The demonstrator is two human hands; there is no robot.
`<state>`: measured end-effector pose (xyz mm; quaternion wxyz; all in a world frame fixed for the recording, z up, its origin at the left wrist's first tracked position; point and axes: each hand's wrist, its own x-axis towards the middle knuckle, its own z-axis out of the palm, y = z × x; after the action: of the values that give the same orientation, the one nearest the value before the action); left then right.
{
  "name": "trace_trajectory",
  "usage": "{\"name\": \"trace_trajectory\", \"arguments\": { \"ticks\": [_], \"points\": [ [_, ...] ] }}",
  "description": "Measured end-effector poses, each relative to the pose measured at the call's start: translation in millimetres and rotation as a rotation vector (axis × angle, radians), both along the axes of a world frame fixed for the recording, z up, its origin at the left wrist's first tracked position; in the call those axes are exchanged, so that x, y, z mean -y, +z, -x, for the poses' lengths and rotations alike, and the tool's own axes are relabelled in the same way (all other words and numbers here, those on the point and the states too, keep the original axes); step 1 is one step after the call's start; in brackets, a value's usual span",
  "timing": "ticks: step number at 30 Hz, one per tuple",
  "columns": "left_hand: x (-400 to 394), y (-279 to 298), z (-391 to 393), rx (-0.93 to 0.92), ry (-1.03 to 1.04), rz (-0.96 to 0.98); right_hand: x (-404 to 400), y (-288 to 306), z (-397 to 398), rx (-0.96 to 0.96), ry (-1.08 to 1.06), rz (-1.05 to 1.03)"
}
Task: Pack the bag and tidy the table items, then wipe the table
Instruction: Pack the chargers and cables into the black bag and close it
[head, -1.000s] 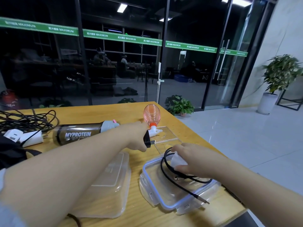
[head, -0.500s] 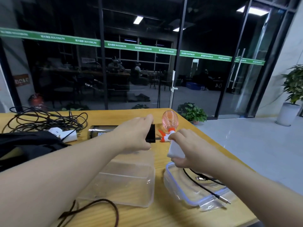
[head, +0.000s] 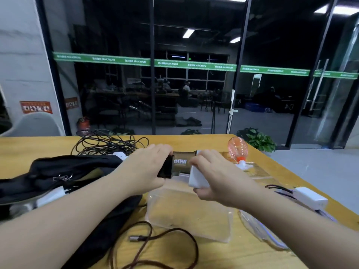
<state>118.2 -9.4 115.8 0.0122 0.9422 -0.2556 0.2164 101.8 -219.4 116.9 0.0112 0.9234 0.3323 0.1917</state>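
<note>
Gripping a black block (head: 165, 168) in my left hand (head: 147, 169) and a white charger (head: 198, 177) in my right hand (head: 215, 179), bag (head: 73, 167) at nine o'clock; either could slip onto the clear container (head: 190, 214) below.

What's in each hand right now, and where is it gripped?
Left hand grips a small black block by its left end. Right hand holds a white adapter by its right side, thumb underneath.
</note>
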Motion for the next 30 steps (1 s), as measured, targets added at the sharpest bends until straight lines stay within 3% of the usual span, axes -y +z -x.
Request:
{"name": "trace_trajectory", "arguments": {
  "ticks": [5,15,20,30],
  "points": [
    [-59.2,-12.1,19.3,0.040,0.052,-0.051,-47.1,-2.3,3.5,-0.038,0.090,-0.012],
    [-156.1,-37.5,60.4,-0.093,0.318,-0.010,-124.0,-22.3,-4.4,-0.060,0.271,-0.029],
    [-184.7,-46.0,71.6,-0.129,0.416,0.018,-157.6,-27.9,-1.0,-0.166,0.328,-0.052],
    [-198.3,-68.5,77.6,-0.217,0.482,-0.084,-211.0,-52.8,-9.7,-0.189,0.344,0.022]
  ]
}}
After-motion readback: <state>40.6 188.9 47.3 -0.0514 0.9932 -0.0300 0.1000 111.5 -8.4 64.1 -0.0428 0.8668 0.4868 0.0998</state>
